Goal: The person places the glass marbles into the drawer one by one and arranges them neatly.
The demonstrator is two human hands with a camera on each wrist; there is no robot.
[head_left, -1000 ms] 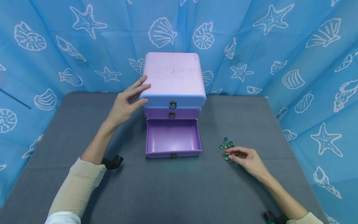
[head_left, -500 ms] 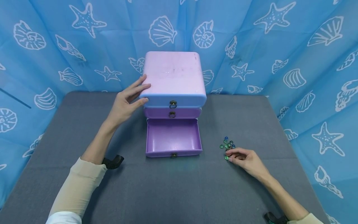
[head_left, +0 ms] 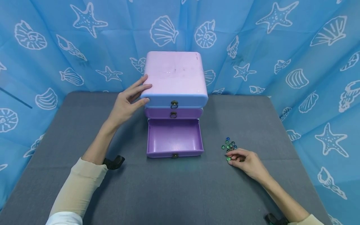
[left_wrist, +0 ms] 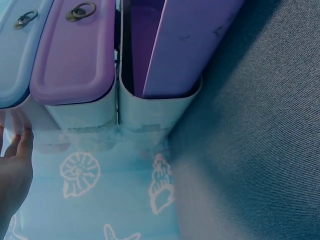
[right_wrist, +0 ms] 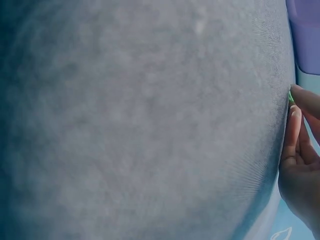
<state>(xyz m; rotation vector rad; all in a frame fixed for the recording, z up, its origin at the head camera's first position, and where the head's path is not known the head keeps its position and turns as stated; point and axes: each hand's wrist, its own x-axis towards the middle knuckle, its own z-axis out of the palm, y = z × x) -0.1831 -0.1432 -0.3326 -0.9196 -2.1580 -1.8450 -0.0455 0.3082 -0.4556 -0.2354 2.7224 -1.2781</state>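
Observation:
A small chest of drawers with a pale pink top stands at the back middle; its bottom purple drawer is pulled out and bare inside. My left hand rests on its upper left corner, fingers extended along the side, thumb on the blue front edge. To the right, my right hand is low over the table, thumb and forefinger on either side of a green glass gem. The gem's green edge shows between the fingertips in the right wrist view. Several green and blue glass gems lie just beyond.
A grey cloth covers the table. Behind and along the sides hangs a blue curtain with white shells and starfish. The upper blue drawer and middle purple drawer are pushed in, each with a ring pull.
My right thumb and fingertips have shifted slightly around the green gem. The left hand and the chest of drawers have kept their places. The head view has moved a little.

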